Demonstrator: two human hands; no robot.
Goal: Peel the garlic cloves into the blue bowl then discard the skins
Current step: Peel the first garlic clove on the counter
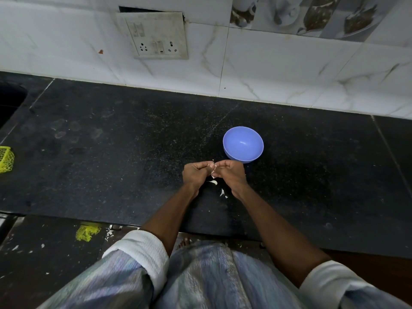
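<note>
A blue bowl (243,144) stands on the black counter (111,152), and nothing shows inside it. Just in front of it my left hand (196,173) and my right hand (231,175) meet, fingertips together. Between them they pinch a small garlic clove (213,167), and a strip of pale skin hangs from it. Most of the clove is hidden by my fingers. White bits of garlic skin (213,182) lie on the counter under my hands, and a further scrap of skin (222,193) lies nearer the edge.
A yellow mesh bag (6,159) lies at the counter's left edge, and another yellow mesh piece (87,232) is on the floor below with scattered skin flakes. A dark sink (9,101) is at far left. The tiled wall carries a switch socket panel (157,35).
</note>
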